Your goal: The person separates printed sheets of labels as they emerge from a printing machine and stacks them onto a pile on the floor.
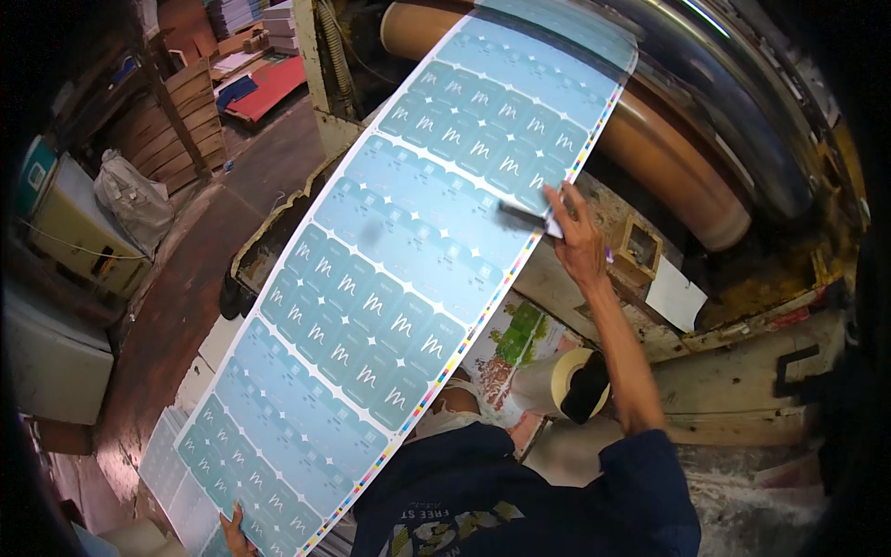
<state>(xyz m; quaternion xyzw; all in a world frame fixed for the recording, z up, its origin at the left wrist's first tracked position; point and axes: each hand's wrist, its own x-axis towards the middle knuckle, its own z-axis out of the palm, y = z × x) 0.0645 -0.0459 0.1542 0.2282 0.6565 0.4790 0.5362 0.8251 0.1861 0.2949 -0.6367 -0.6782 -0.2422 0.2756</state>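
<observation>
A long printed sheet [371, 223], light blue and teal with rows of card shapes, stretches from the machine's rollers at the top down to the lower left. My left hand [238, 533] grips its lower edge, with the thumb side showing over the print and the other fingers hidden. At the sheet's right edge, my right hand [580, 239] is closed on a small knife-like tool [525, 216]. Its dark, blurred end points left over the sheet, and its exact kind is hard to make out.
A brown roller [677, 158] and a shiny metal roller [715, 56] lie at the upper right. Below my right hand are a wooden box frame [636, 249] and a roll of film [561, 382] with a black object on it. Stacked sheets [162, 464] sit at lower left.
</observation>
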